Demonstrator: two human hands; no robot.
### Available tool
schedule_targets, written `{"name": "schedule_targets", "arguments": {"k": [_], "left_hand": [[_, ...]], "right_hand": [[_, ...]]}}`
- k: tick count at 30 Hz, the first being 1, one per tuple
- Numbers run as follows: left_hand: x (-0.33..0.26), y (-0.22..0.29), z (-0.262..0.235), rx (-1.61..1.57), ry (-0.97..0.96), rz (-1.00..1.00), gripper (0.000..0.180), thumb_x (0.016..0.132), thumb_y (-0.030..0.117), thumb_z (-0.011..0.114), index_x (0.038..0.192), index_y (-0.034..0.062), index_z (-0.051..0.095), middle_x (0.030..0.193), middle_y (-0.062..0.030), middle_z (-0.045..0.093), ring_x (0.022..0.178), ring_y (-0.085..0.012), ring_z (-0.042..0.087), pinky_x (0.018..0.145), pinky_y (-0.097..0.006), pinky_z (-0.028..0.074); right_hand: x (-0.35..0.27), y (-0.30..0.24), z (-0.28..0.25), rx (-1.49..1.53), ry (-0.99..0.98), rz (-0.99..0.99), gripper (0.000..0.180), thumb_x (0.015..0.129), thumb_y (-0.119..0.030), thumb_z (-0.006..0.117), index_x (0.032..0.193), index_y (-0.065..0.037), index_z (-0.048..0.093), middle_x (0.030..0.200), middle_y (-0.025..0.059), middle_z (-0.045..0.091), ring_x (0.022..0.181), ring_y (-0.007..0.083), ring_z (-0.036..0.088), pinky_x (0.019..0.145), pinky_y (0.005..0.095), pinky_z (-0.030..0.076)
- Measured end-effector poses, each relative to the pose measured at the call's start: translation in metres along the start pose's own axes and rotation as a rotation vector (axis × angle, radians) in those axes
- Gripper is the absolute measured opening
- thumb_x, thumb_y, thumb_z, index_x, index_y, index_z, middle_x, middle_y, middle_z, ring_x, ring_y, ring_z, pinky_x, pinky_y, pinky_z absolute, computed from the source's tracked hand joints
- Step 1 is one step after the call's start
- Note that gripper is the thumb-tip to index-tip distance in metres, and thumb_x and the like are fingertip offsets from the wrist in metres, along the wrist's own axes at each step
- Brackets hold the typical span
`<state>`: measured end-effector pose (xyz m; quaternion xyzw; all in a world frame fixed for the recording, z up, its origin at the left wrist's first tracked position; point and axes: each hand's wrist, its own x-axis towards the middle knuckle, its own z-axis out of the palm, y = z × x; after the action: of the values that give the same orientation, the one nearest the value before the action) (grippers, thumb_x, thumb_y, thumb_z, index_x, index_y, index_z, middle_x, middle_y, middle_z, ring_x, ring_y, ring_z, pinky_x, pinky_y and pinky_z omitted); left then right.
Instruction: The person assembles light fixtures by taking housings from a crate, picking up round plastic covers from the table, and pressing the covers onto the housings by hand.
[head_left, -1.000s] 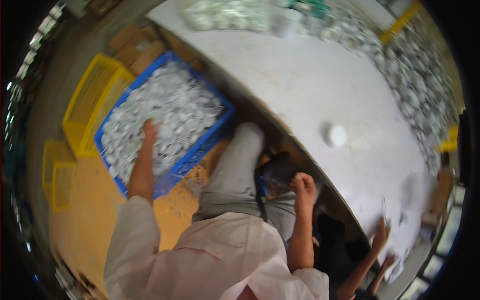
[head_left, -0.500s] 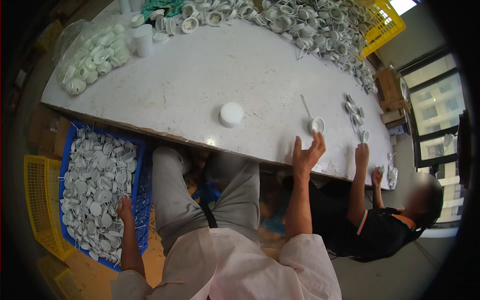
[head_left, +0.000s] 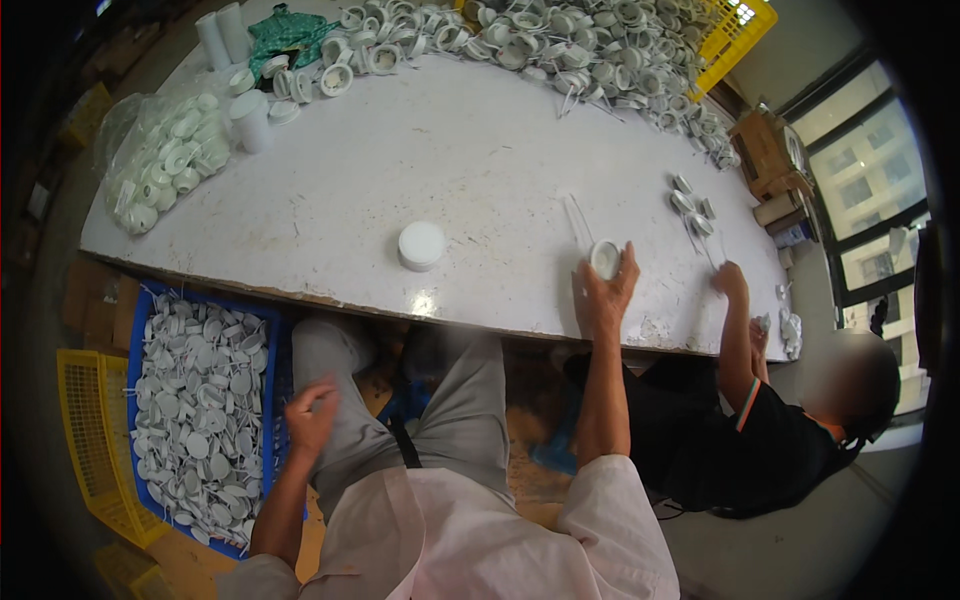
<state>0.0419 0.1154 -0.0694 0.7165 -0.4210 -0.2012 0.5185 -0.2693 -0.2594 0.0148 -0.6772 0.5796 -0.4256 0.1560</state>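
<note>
My right hand (head_left: 606, 298) grips a shallow white round cup with a thin wire tail (head_left: 605, 259) between thumb and fingers, at the table's near right side. The wire trails away from the cup toward the far left. My left hand (head_left: 312, 416) is above my thigh, beside the blue crate (head_left: 272, 400); its fingers are apart, a little blurred, and nothing shows in them. The crate holds many white round pieces with wire tails (head_left: 200, 420). A plain white round block (head_left: 422, 246) stands alone near the table's front edge.
A large heap of wired white cups (head_left: 590, 50) lies along the table's far side. At the left are a clear bag of white cups (head_left: 170, 165) and a white cylinder (head_left: 250, 122). On my right a co-worker's hand (head_left: 733, 282) handles similar cups. A yellow crate (head_left: 100, 440) stands beside the blue one.
My right hand has closed round the white cup, which it was reaching for. My left hand has come up from the blue crate toward my thigh. The view has shifted slightly.
</note>
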Motion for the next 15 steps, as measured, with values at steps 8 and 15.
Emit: {"name": "schedule_targets", "arguments": {"k": [8,15], "left_hand": [[0.059,0.171,0.075,0.087,-0.256,0.488,0.058,0.067,0.004,0.077,0.119,-0.0016,0.052,0.123,-0.0202,0.056,0.117,-0.0324,0.053,0.097,-0.04,0.044],[0.052,0.163,0.076,0.071,-0.675,0.205,0.079,0.063,0.015,0.081,0.13,-0.0002,0.042,0.114,-0.0202,0.06,0.107,-0.0342,0.058,0.092,-0.039,0.047]], "right_hand": [[-0.088,-0.081,-0.077,0.112,-0.478,-0.448,0.094,0.051,-0.003,0.085,0.134,-0.003,0.041,0.123,0.0191,0.048,0.11,0.0352,0.051,0.093,0.041,0.044],[-0.134,-0.114,-0.062,0.344,-0.958,-0.538,0.102,0.045,-0.011,0.089,0.136,-0.005,0.042,0.122,0.0171,0.051,0.11,0.0348,0.051,0.093,0.0409,0.044]]}}
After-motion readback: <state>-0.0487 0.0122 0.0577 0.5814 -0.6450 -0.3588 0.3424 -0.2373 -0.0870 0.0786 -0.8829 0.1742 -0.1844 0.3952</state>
